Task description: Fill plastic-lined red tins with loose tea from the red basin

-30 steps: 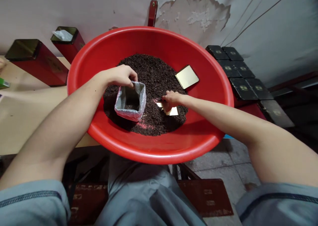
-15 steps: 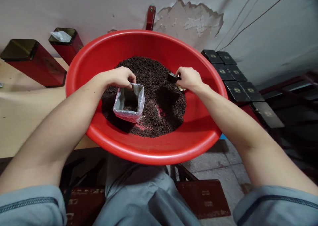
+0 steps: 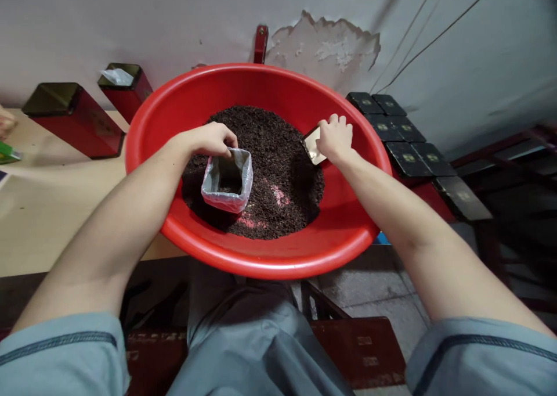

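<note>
A big red basin [image 3: 261, 266] holds a spread of dark, dry loose leaves [image 3: 256, 123] that look like tea. My left hand [image 3: 213, 139] pinches the far rim of a square tin lined with a clear plastic bag [image 3: 241, 195]. This tin rests tilted in the leaves, its mouth toward me, with some leaves inside. Over the right side of the basin, my right hand [image 3: 336, 139] grips a square tin lid [image 3: 313, 146], its pale gold inner side showing. The lid is at the edge of the leaves, and bits of the basin's red bottom show through.
Two open red tins [image 3: 80, 120] stand on the light wooden table [image 3: 52, 210] to the left, the rear one with plastic at its mouth. Several black-lidded tins [image 3: 407, 158] stand in rows at right. A green object [image 3: 7, 153] lies at the left edge.
My right hand has turned the lid so that its pale inner side now shows; before, its dark edge faced me. My left hand and the lined tin stay put. The view has shifted slightly.
</note>
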Tool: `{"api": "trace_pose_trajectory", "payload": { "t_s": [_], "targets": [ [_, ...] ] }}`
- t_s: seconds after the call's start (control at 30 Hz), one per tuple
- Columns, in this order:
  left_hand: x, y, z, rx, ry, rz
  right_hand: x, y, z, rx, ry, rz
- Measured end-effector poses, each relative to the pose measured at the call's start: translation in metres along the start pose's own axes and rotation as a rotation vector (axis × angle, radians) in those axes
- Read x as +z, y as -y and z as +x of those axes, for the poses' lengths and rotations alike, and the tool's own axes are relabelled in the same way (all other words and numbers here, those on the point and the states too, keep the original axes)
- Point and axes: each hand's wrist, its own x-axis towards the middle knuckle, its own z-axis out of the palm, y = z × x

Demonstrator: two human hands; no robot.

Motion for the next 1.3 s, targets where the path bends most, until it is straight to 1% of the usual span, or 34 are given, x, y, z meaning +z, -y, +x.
{"api": "trace_pose_trajectory", "payload": {
  "t_s": [0.07,0.1,0.13,0.2,0.27,0.3,0.33,0.4,0.43,0.5,0.57,0.63,0.73,0.83,0.9,1.0,1.07,1.1,1.17,1.23,1.3],
  "targets": [
    [0.001,0.000,-0.001,-0.008,0.004,-0.026,0.000,0.009,0.000,-0.078,-0.032,0.042],
    [0.001,0.000,-0.001,-0.008,0.006,-0.040,0.001,0.015,-0.001,-0.139,-0.017,0.082],
    [0.002,0.001,-0.001,-0.004,0.008,-0.051,0.002,0.023,-0.004,-0.234,0.027,0.128],
    [0.003,0.001,0.000,0.004,0.010,-0.061,0.012,0.040,-0.019,-0.522,0.182,0.224],
    [0.003,0.002,0.001,0.008,0.006,-0.058,0.028,0.058,-0.045,-0.844,0.373,0.292],
    [0.004,0.003,0.001,0.011,0.004,-0.053,0.037,0.067,-0.061,-0.944,0.442,0.305],
    [0.004,0.004,0.002,0.017,-0.001,-0.048,0.045,0.075,-0.078,-1.013,0.513,0.296],
    [0.004,0.006,0.003,0.037,-0.009,-0.038,0.059,0.087,-0.108,-1.049,0.615,0.233],
    [0.005,0.007,0.004,0.049,-0.010,-0.035,0.062,0.091,-0.119,-1.052,0.639,0.204],
    [0.005,0.008,0.004,0.068,-0.011,-0.038,0.064,0.094,-0.132,-1.062,0.630,0.200],
    [0.005,0.009,0.004,0.075,-0.006,-0.053,0.063,0.092,-0.136,-1.123,0.574,0.288],
    [0.005,0.009,0.004,0.079,-0.003,-0.072,0.063,0.089,-0.137,-1.215,0.535,0.397],
    [0.005,0.008,0.005,0.087,0.000,-0.089,0.067,0.087,-0.138,-1.317,0.540,0.480],
    [0.004,0.007,0.005,0.075,0.012,-0.090,0.072,0.087,-0.139,-1.342,0.560,0.506],
    [0.003,0.006,0.005,0.065,0.021,-0.087,0.074,0.086,-0.133,-1.331,0.562,0.511],
    [0.002,0.005,0.004,0.067,0.019,-0.089,0.073,0.084,-0.113,-1.259,0.528,0.500],
    [0.003,0.005,0.004,0.074,0.012,-0.097,0.068,0.083,-0.093,-1.173,0.487,0.489],
    [0.003,0.006,0.005,0.079,0.010,-0.104,0.063,0.082,-0.082,-1.114,0.460,0.493],
    [0.004,0.006,0.006,0.087,0.006,-0.119,0.045,0.083,-0.063,-0.965,0.370,0.534],
    [0.005,0.006,0.007,0.096,0.007,-0.132,0.021,0.088,-0.049,-0.799,0.228,0.610],
    [0.005,0.007,0.008,0.108,0.011,-0.141,-0.005,0.098,-0.042,-0.636,0.074,0.712]
  ]
}}
